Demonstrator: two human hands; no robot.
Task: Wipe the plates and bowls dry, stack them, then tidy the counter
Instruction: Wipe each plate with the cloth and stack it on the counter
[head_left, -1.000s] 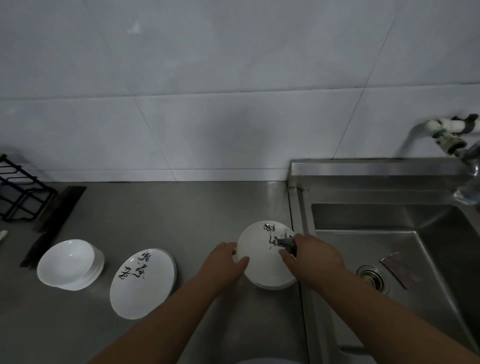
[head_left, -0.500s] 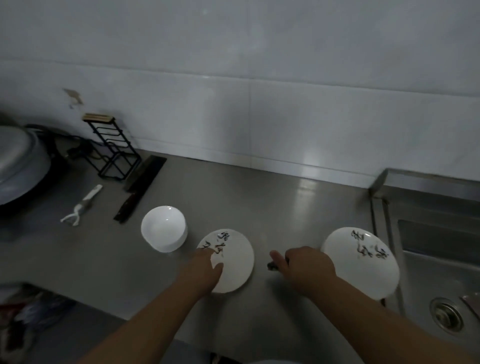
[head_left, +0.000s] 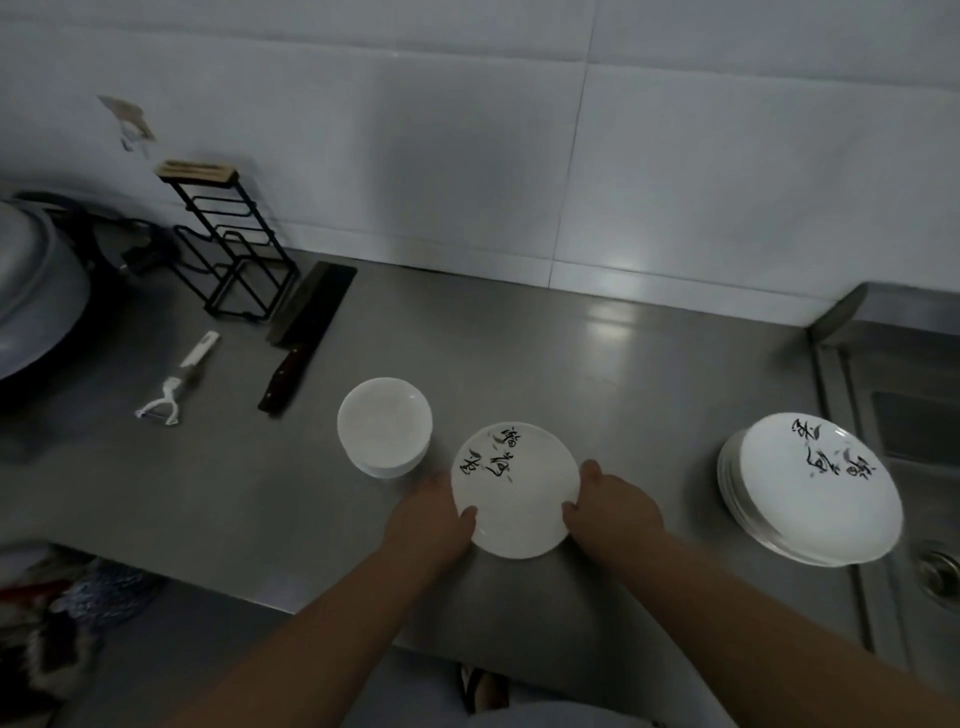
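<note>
In the head view, the small plate (head_left: 514, 488) at the counter's (head_left: 623, 374) near edge is gripped at its rim, by the left hand (head_left: 431, 519) at eight o'clock and the right hand (head_left: 613, 506) at three o'clock. By judgement, it is best lifted level and centred squarely on the plate stack (head_left: 810, 488) at three o'clock.

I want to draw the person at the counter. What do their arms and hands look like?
Draw the forearms bare: no sleeves reach them. The left hand and right hand wear no gloves, and no watch or bracelet shows. I see no rings on the fingers, though the light is dim.
</note>
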